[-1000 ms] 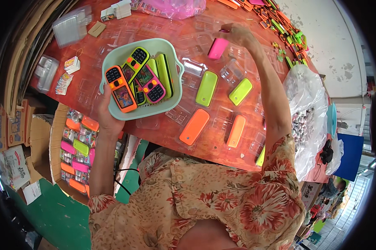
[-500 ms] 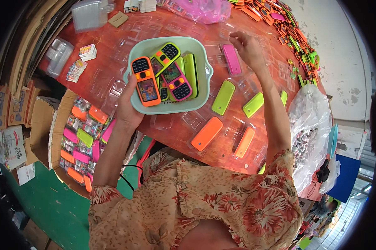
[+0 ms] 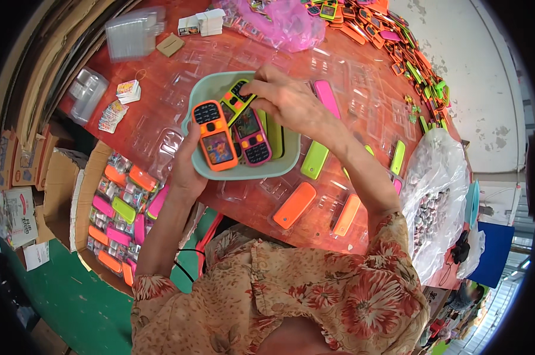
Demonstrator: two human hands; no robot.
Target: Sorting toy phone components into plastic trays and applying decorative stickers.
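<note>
A pale green plastic basket stands in front of me with several toy phones in it. My left hand grips the basket's left side, its thumb over the rim close to an orange toy phone. Over the basket, my right hand has its fingers closed on the upper end of a lime-green toy phone. A magenta toy phone lies screen-up beside it, and a lime one is partly hidden underneath. Right of the basket, face-down orange, lime and pink toy phones sit in clear plastic trays.
An open carton of packed toys stands at the lower left. Card stacks and clear plastic boxes lie at the left of the red table. A pink bag, a heap of toy phones and a clear bag line the far and right sides.
My right hand has moved left from beside the pink toy phone into the basket and taken hold of the lime-green toy phone. My left hand stays at the basket. The whole view has shifted slightly.
</note>
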